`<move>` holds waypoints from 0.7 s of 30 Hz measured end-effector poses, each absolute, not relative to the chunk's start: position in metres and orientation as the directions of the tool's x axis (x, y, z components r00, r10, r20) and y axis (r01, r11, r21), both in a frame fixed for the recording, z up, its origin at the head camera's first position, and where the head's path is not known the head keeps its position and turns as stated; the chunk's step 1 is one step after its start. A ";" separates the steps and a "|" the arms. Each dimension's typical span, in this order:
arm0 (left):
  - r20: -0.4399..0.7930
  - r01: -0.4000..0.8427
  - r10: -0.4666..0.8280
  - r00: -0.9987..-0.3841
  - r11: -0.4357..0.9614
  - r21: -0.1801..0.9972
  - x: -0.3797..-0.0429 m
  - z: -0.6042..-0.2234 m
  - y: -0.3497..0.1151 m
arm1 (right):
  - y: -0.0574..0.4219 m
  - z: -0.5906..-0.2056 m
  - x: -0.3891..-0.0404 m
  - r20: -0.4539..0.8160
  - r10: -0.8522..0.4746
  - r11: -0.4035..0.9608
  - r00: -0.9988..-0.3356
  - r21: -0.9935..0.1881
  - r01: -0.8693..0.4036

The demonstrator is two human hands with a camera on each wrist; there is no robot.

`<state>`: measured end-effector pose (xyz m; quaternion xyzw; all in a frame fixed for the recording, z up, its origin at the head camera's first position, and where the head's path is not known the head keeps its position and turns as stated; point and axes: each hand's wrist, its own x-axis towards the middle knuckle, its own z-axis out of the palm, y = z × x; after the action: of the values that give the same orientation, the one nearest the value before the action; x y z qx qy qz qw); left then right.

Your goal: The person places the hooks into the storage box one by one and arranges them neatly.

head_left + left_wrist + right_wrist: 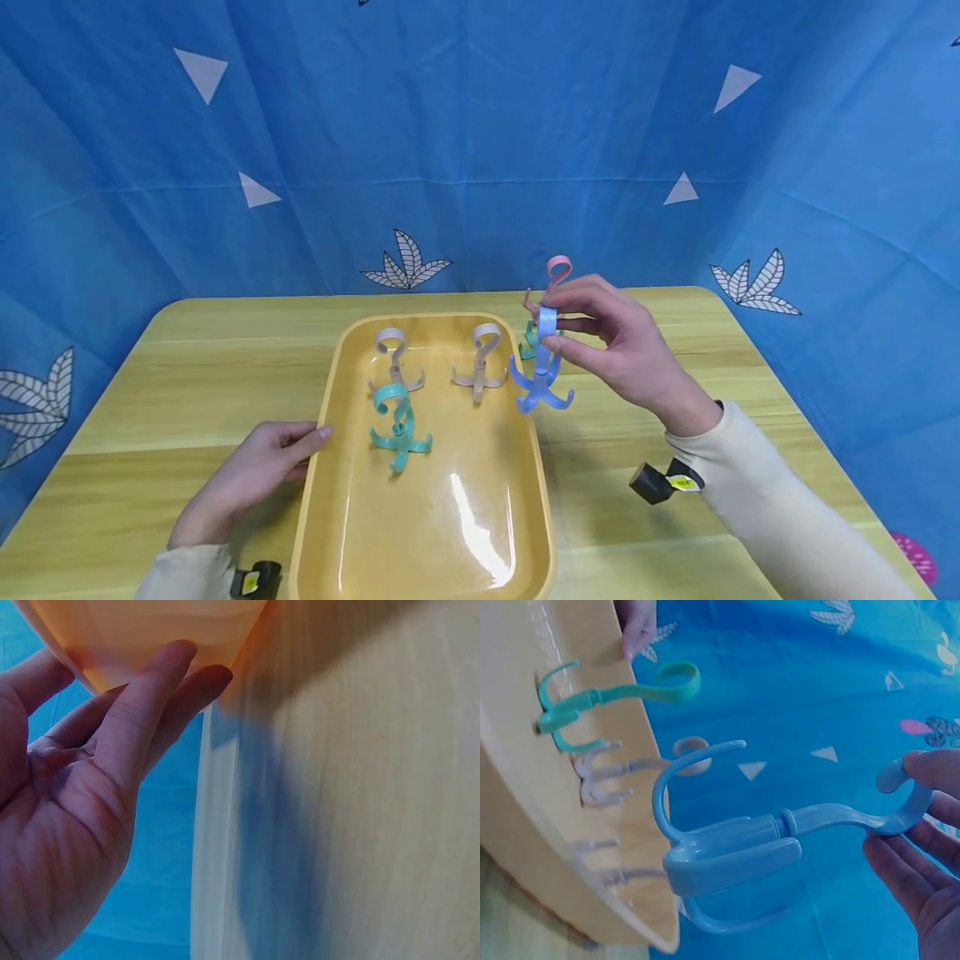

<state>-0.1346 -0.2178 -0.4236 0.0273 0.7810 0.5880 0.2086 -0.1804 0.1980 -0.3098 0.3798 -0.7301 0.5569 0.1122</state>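
Note:
A blue rotating hook hanger with curved prongs at its base hangs upright from my right hand. Thumb and fingers pinch it by its curled top, over the right rim of the yellow tray. My left hand holds the tray's left wall, thumb over the rim; in the left wrist view its fingers lie against the outside. Inside the tray stand a green hook hanger and two pale grey-pink ones, one on the left, one on the right.
Behind my right hand, a pink hook hanger and a green one are partly hidden on the wooden table. A blue patterned cloth hangs along the table's back and sides.

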 end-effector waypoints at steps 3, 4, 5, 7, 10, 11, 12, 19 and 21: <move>-0.287 -0.196 0.292 -0.912 0.304 0.932 -0.135 -0.424 -0.218 | 0.188 -0.313 -0.180 0.581 -0.459 0.081 -0.672 -0.726 -0.683; -0.289 -0.199 0.293 -0.911 0.302 0.932 -0.135 -0.423 -0.218 | 0.185 -0.315 -0.180 0.576 -0.469 0.076 -0.669 -0.729 -0.681; -0.291 -0.201 0.294 -0.911 0.299 0.933 -0.135 -0.423 -0.218 | 0.182 -0.316 -0.179 0.573 -0.478 0.072 -0.665 -0.729 -0.681; -0.294 -0.205 0.293 -0.910 0.298 0.932 -0.135 -0.424 -0.218 | 0.176 -0.319 -0.179 0.570 -0.496 0.064 -0.655 -0.729 -0.682; -0.287 -0.197 0.300 -0.910 0.296 0.935 -0.136 -0.424 -0.216 | 0.169 -0.323 -0.180 0.565 -0.514 0.042 -0.646 -0.735 -0.677; -0.281 -0.190 0.303 -0.910 0.297 0.936 -0.136 -0.425 -0.216 | 0.167 -0.325 -0.180 0.563 -0.520 0.036 -0.643 -0.738 -0.674; -0.277 -0.185 0.308 -0.910 0.296 0.937 -0.136 -0.425 -0.216 | 0.165 -0.326 -0.180 0.560 -0.526 0.030 -0.640 -0.740 -0.672; -0.258 -0.169 0.333 -0.907 0.274 0.947 -0.135 -0.423 -0.218 | 0.154 -0.336 -0.181 0.519 -0.568 0.019 -0.638 -0.767 -0.641; -0.252 -0.163 0.333 -0.909 0.273 0.948 -0.135 -0.424 -0.218 | 0.152 -0.341 -0.180 0.514 -0.573 0.027 -0.638 -0.767 -0.641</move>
<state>-0.1355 -0.2180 -0.4237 0.0551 0.7707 0.6003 0.2064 -0.1801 0.1523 -0.3410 0.4242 -0.7159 0.5538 0.0308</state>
